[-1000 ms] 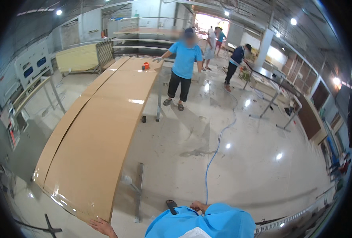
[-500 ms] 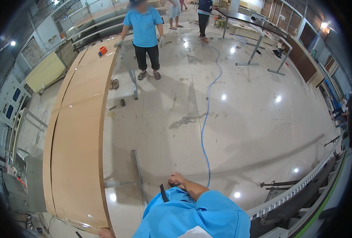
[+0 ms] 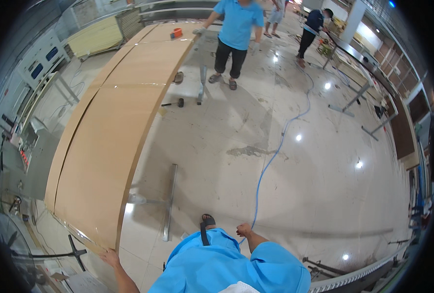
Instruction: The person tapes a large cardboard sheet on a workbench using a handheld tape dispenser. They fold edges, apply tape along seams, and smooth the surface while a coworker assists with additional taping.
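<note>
A long panel wrapped in brown cardboard (image 3: pixel 102 127), with clear tape across it, stretches away on my left. My left hand (image 3: pixel 110 257) grips its near right corner; some of the fingers are hidden at the edge. My right hand (image 3: pixel 244 229) hangs beside my body above the floor, its fingers curled in and nothing visible in them. At the far end, a co-worker in a blue shirt (image 3: pixel 237 24) rests a gloved hand (image 3: pixel 199 31) on the panel's edge. An orange tape roll (image 3: pixel 176 33) sits on top near that end.
Metal stand legs (image 3: pixel 170 202) show beneath the panel. A black-headed mallet (image 3: pixel 180 102) lies on the floor beside it. A blue hose (image 3: pixel 261 180) runs across the tiles. At the far right stands a dark table (image 3: pixel 349 51); machinery (image 3: pixel 358 278) borders the lower right.
My view has turned left and moved, so the panel slants more and my left hand on its corner shows more fully. My right hand has dropped away from my front toward the right.
</note>
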### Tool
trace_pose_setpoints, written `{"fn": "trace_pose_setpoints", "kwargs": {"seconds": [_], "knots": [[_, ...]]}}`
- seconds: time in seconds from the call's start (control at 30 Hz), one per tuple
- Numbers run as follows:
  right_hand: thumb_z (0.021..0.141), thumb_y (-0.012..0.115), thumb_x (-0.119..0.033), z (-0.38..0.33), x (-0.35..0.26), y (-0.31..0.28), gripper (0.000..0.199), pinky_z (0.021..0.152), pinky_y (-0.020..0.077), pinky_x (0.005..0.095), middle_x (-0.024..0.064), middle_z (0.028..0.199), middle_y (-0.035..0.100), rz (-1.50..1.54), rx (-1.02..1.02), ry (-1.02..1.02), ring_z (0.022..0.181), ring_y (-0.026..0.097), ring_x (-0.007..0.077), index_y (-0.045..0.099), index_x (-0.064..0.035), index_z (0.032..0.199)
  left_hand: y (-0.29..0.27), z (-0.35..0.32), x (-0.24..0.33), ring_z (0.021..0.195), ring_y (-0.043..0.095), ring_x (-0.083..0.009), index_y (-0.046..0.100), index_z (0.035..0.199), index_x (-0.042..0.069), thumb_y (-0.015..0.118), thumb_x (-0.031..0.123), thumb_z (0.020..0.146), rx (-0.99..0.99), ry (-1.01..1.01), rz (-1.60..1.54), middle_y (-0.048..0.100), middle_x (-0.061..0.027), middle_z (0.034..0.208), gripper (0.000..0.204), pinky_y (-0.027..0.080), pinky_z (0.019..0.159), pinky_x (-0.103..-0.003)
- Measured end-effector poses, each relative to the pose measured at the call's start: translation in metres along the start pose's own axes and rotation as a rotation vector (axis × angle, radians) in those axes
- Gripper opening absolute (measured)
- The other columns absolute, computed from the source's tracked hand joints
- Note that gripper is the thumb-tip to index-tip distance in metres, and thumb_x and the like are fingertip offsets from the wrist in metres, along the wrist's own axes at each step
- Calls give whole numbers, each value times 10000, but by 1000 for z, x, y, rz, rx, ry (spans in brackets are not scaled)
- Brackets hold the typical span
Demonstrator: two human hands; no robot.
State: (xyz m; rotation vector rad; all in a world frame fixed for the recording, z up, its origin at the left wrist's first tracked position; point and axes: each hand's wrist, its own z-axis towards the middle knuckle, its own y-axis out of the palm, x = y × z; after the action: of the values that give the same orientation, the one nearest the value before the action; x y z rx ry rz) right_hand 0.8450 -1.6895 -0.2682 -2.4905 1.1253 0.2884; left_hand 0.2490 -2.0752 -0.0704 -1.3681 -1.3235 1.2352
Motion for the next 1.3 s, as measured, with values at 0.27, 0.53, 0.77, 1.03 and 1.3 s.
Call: {"fn": "trace_pose_setpoints", "kwargs": {"seconds": [0.27,0.53,0.77,1.03,1.3], "knots": [[926,624,-233,-3,-111,55,254,576,580,329,122,900,744,51,-206,-403,715,717,206,701,-12,1026,3,-5,-5,1522,172,-480,116,1573,-114,387,463,1067,-64,-29,-76,146,-351,1634,814,158,1266,-504],[965,628,-280,-6,-135,75,323,631,573,326,144,974,733,-105,-265,-369,798,711,223,670,11,1099,7,-20,1,1518,172,-478,84,1613,-18,388,464,1069,-12,-78,-248,74,-321,1659,788,218,1243,-522],[890,673,-227,20,-72,33,295,625,586,358,186,882,724,-106,-378,-378,761,711,237,705,49,990,25,-13,-5,1525,157,-475,137,1600,-41,444,414,1054,-7,-48,-158,126,-313,1656,774,199,1243,-521],[892,668,-287,13,-87,31,352,585,594,367,163,929,738,-158,-278,-314,746,728,248,698,4,1087,19,-8,0,1558,104,-412,162,1590,-68,395,468,1070,-94,-119,-110,108,-287,1673,782,147,1256,-505],[895,658,-315,14,-117,51,367,610,595,351,148,963,748,-23,-236,-391,763,731,214,692,-13,1102,47,25,-12,1554,107,-432,48,1592,-74,410,505,1060,34,-73,-37,119,-289,1666,866,232,1219,-543]]}}
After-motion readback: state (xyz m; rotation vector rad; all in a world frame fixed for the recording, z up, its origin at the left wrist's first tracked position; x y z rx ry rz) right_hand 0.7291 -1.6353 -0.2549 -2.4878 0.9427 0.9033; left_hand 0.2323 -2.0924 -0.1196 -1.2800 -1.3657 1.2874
